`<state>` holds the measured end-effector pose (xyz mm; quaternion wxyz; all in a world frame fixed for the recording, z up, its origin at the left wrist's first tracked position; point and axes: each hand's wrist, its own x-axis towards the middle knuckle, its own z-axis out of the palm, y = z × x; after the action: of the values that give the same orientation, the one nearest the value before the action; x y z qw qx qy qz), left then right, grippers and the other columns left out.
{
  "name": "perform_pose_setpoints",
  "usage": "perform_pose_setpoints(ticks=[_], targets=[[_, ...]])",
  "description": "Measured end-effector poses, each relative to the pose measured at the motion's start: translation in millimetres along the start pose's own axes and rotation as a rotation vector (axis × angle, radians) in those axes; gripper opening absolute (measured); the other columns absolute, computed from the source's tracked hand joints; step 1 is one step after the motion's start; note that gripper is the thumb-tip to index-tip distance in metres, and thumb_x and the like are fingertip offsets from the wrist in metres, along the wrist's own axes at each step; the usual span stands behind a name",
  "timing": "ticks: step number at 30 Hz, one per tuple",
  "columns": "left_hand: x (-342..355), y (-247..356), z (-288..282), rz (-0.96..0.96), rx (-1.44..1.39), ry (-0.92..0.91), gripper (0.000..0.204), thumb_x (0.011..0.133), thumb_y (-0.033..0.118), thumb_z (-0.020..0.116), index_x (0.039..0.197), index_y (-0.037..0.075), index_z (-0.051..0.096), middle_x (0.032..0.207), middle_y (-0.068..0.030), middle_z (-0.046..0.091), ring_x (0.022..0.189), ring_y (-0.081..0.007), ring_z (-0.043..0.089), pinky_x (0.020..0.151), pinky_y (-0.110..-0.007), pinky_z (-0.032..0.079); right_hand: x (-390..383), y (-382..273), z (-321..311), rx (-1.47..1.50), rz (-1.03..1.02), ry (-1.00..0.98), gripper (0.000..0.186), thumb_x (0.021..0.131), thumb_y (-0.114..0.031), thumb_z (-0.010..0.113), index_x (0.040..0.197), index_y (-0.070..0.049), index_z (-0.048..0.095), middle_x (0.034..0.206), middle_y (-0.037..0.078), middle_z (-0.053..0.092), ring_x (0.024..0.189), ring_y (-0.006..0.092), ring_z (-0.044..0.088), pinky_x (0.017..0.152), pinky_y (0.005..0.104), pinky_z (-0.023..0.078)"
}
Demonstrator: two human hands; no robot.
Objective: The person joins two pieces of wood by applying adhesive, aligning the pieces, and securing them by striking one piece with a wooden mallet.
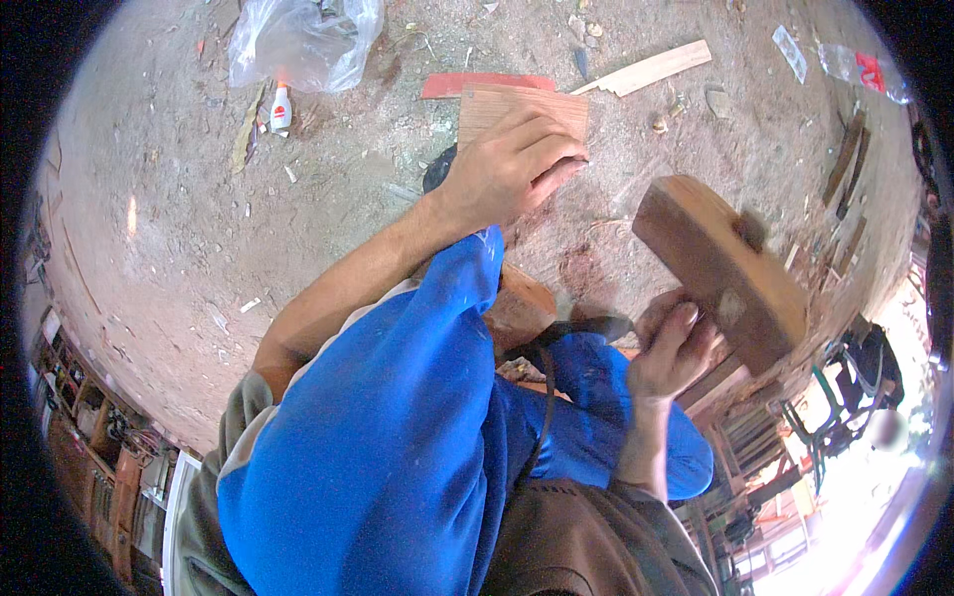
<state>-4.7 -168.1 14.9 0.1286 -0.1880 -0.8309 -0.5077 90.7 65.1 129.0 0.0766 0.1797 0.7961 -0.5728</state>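
Observation:
A wooden mallet [723,270] with a thick block-shaped head is tilted over the right side of my lap. My right hand [678,345] is closed at its near side, around the handle, most of which is hidden; a dark knob sticks out beyond the head. Farther forward, my left hand [524,162] is over the near edge of a light brown wooden board [482,104]. Its fingers are curled with the thumb beneath, and whatever lies inside them is hidden. Between my blue-clad legs another piece of wood [522,301] shows in part.
Beyond the board, a red strip [487,83] and a pale wooden offcut [656,68] lie on the dirt floor. A white bottle [281,111] is beside a clear plastic bag [306,45]. Wood pieces [847,159] lie far right; shelves [94,407] are at left.

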Motion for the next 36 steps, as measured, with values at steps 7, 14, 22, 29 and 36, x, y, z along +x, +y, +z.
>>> perform_pose_setpoints(ticks=[7, 14, 22, 29, 36], targets=[[-1, 2, -5, -0.017, 0.012, -0.001, 0.025, 0.076, 0.007, 0.083, 0.098, 0.007, 0.071, 0.1, -0.0063, 0.071, 0.097, -0.0279, 0.067, 0.085, -0.038, 0.055, -11, 12, 22, -0.501, -0.376, -0.072, 0.01, 0.102, -0.01, 0.057, 0.109, -0.003, 0.06, 0.081, 0.004, 0.056, 0.059, 0.0099, 0.043, 0.049, 0.0239, 0.035], [-3, 2, -4, 0.005, 0.065, 0.01, 0.023, 0.079, 0.01, 0.081, 0.098, 0.008, 0.069, 0.098, -0.0052, 0.07, 0.095, -0.0254, 0.068, 0.084, -0.037, 0.055, 3, -7, 36, -0.559, -0.321, -0.146, 0.025, 0.103, -0.01, 0.056, 0.126, -0.002, 0.056, 0.08, 0.003, 0.057, 0.064, 0.0122, 0.053, 0.057, 0.024, 0.041], [-1, -3, 0, 0.011, -0.014, 0.019, 0.023, 0.076, 0.006, 0.083, 0.095, 0.006, 0.071, 0.099, -0.0067, 0.072, 0.098, -0.0274, 0.068, 0.087, -0.039, 0.056, -9, -6, 45, 0.204, -0.202, 0.165, 0.024, 0.103, -0.019, 0.059, 0.119, -0.002, 0.058, 0.075, 0.002, 0.056, 0.064, 0.007, 0.049, 0.05, 0.0214, 0.036], [0, -5, -2, -0.015, -0.009, -0.016, 0.02, 0.077, 0.008, 0.083, 0.09, 0.007, 0.067, 0.094, -0.006, 0.071, 0.097, -0.0269, 0.067, 0.084, -0.038, 0.055, -18, 22, 41, 0.126, -0.089, 0.196, 0.029, 0.098, -0.009, 0.061, 0.125, 0.0, 0.057, 0.094, 0.008, 0.062, 0.068, 0.0139, 0.053, 0.055, 0.026, 0.041], [2, 1, -12, 0.035, 0.093, 0.037, 0.022, 0.073, 0.011, 0.083, 0.088, 0.008, 0.067, 0.094, -0.004, 0.069, 0.094, -0.0268, 0.065, 0.085, -0.039, 0.053, -3, -6, 45, -0.391, -0.16, -0.127, 0.019, 0.101, -0.01, 0.056, 0.116, 0.001, 0.06, 0.076, -0.001, 0.053, 0.062, 0.0075, 0.045, 0.055, 0.0218, 0.037]])
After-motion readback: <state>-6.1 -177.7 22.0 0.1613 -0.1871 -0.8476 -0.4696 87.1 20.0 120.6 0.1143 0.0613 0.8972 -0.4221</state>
